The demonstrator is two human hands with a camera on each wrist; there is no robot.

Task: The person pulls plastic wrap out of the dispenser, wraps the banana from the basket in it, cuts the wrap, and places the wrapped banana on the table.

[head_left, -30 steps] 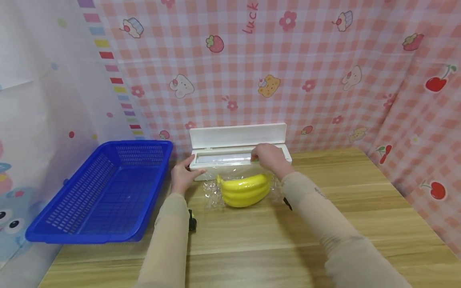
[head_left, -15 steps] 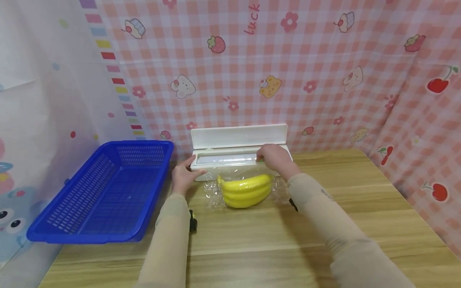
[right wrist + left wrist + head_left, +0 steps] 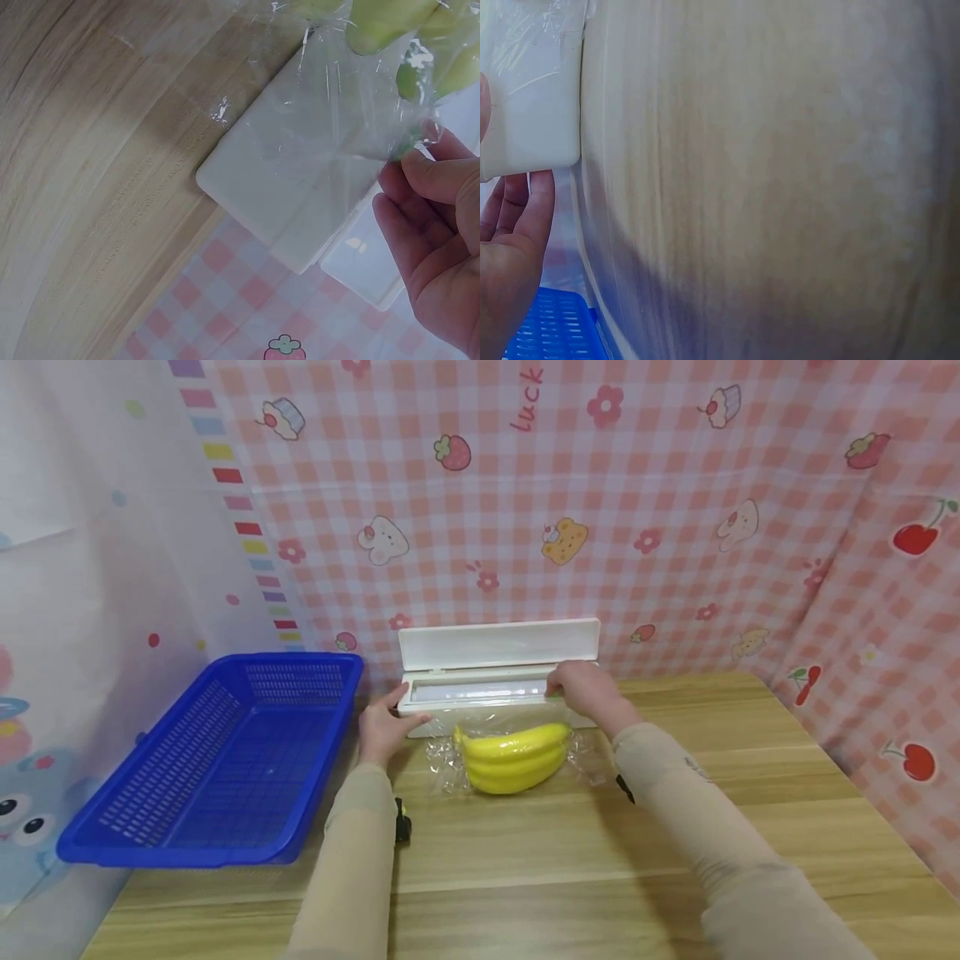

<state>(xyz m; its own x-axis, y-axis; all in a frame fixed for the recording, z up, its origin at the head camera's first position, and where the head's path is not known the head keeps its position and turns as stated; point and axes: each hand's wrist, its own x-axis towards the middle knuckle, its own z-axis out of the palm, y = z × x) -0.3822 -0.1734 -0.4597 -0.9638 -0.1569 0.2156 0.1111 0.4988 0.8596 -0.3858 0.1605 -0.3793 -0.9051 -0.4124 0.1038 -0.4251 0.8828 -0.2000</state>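
A long white cling film dispenser (image 3: 501, 643) stands against the back cloth with its lid raised. My left hand (image 3: 381, 731) grips its left end, thumb at the front and fingers round the end. Near the right part of the top, my right hand (image 3: 588, 689) pinches a small green piece (image 3: 410, 148), probably the slide cutter, at the film's edge. A yellow bunch of bananas (image 3: 516, 762) lies in front of the dispenser, covered by clear cling film (image 3: 447, 764) that runs up to the dispenser's top and spreads past both ends of the bunch.
A blue plastic basket (image 3: 300, 814) stands to the left, close to my left forearm. The wood-grain table (image 3: 510, 893) stretches towards me and to the right. Checked cloth (image 3: 480, 468) hangs close behind the dispenser.
My right hand has slid rightwards along the dispenser's top towards its right end. The left hand stays on the left end, and the bananas and dispenser have kept their places.
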